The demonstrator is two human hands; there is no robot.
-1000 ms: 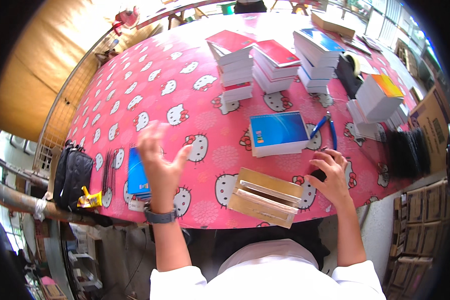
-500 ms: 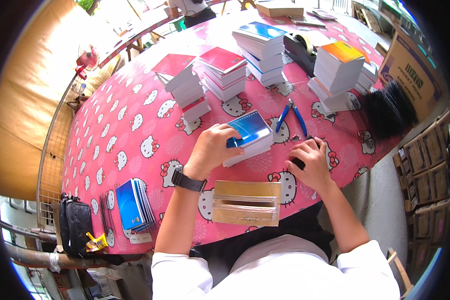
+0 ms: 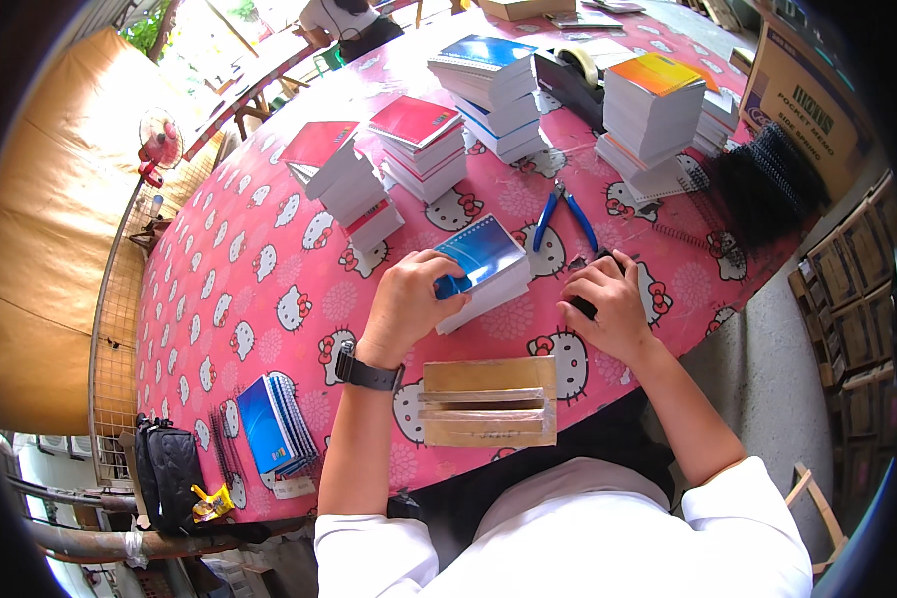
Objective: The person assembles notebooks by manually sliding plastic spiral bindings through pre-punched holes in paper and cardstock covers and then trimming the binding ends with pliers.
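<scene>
My left hand (image 3: 409,299), with a watch on its wrist, has its fingers curled over the left edge of a small stack of blue-covered notebooks (image 3: 483,249). Punched holes run along the far edge of the top cover. To the right, my right hand (image 3: 608,304) is closed around a small black object (image 3: 585,305), mostly hidden by the fingers. Just beyond it lie blue-handled pliers (image 3: 565,214) with their handles spread. Nearer to me is a cardboard jig (image 3: 488,371) with a slot and clear tape.
Tall notebook stacks with red (image 3: 416,122), blue (image 3: 483,52) and orange (image 3: 658,73) covers stand behind. Black spiral coils (image 3: 767,189) are heaped at right, by a carton (image 3: 802,110). Coil-bound blue notebooks (image 3: 264,424) and a black bag (image 3: 166,473) are at left.
The view has turned slightly, so the table and its contents sit a little differently. Both hands keep nearly the same places: left on the notebook stack, right closed beside the pliers.
</scene>
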